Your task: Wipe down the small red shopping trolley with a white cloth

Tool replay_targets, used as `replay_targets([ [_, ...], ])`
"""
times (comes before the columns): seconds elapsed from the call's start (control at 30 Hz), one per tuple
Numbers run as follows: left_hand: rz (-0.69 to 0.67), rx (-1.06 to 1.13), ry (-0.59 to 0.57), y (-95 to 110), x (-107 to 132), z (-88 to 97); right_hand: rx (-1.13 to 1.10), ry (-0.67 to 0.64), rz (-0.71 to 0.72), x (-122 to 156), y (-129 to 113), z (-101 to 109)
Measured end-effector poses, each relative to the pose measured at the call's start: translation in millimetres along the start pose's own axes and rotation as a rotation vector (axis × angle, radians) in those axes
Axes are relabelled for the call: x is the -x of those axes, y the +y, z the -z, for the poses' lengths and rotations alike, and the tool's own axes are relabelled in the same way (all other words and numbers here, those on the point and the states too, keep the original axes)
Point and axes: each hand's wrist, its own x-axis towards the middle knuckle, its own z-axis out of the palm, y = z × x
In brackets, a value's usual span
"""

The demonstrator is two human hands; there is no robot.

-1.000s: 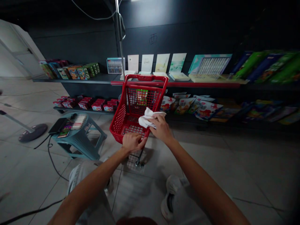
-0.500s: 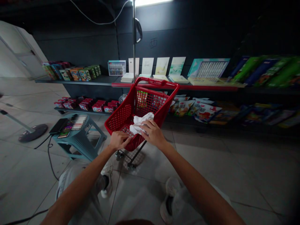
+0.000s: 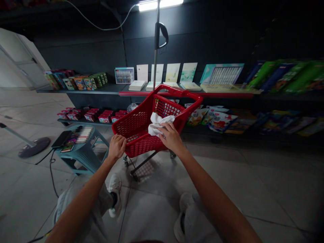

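Note:
A small red shopping cart [image 3: 146, 145] with a latticed plastic basket stands on wheels in front of me. My left hand [image 3: 117, 146] is closed around the basket's rim at its near left corner. In my right hand [image 3: 171, 137] is a crumpled white cloth [image 3: 160, 122], held at the rim on the near right side. Part of the cloth hangs over the inside of the basket, and my fingers cover its lower edge. A metal pole [image 3: 157, 17] with a black looped grip rises behind the basket; its lower end is hidden.
Behind the cart, a dark shelf [image 3: 111, 88] carries books, boxes and bagged goods, with snack packets [image 3: 219, 120] on the lower level. A blue-grey stool [image 3: 83, 157] at left holds dark devices. A round stand base [image 3: 34, 147] and cables lie on the floor.
The cart has swivelled, its handle swinging to the right. My left hand has shifted left along with the near corner, and my right hand has moved right and slightly up with the cloth.

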Motion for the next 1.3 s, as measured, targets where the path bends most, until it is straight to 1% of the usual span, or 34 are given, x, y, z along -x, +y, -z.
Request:
replay_targets([
  [0.03,0.004,0.009,-0.004,2,1,-0.2,0.009,0.02,-0.03,0,6,2],
  [0.13,0.006,0.031,-0.062,12,0,-1.5,0.041,0.092,-0.117,-2,24,7],
  [0.27,0.045,-0.004,-0.152,24,-11,-3.4,0.071,0.219,-0.211,-5,42,13],
  [0.33,0.075,-0.051,-0.2,29,-20,-2.8,0.062,0.295,-0.254,-8,47,15],
  [0.43,0.183,-0.116,-0.282,37,-35,0.1,0.039,0.404,-0.325,-14,51,15],
  [0.5,0.255,-0.114,-0.342,43,-45,1.2,0.028,0.422,-0.377,-18,50,11],
  [0.53,0.274,-0.105,-0.369,46,-49,0.9,0.026,0.404,-0.394,-20,47,8],
  [0.6,0.294,-0.107,-0.417,52,-57,-2.1,0.029,0.329,-0.4,-22,36,-2],
  [0.67,0.312,-0.14,-0.45,57,-62,-7.2,0.034,0.234,-0.357,-23,16,-15],
  [0.77,0.324,-0.169,-0.461,63,-66,-14.8,-0.001,0.082,-0.22,-20,-27,-37],
  [0.83,0.299,-0.165,-0.463,65,-66,-17.6,-0.033,-0.005,-0.137,-16,-55,-49],
  [0.9,0.276,-0.16,-0.471,66,-64,-18.4,-0.034,-0.037,-0.099,-14,-73,-55],
  [0.97,0.273,-0.152,-0.472,66,-62,-17.7,-0.033,-0.046,-0.067,-13,-78,-54],
  [1.03,0.285,-0.138,-0.46,66,-60,-16.1,-0.041,-0.054,-0.04,-15,-68,-47],
  [1.1,0.289,-0.122,-0.449,67,-58,-14.3,-0.037,-0.044,-0.049,-18,-46,-36],
  [1.13,0.287,-0.115,-0.445,68,-57,-13.6,-0.024,-0.02,-0.077,-18,-33,-28],
  [1.2,0.276,-0.105,-0.444,68,-57,-12.6,0.004,0.069,-0.155,-19,-3,-13],
  [1.3,0.255,-0.1,-0.444,69,-55,-11.8,0.035,0.275,-0.302,-15,40,5],
])
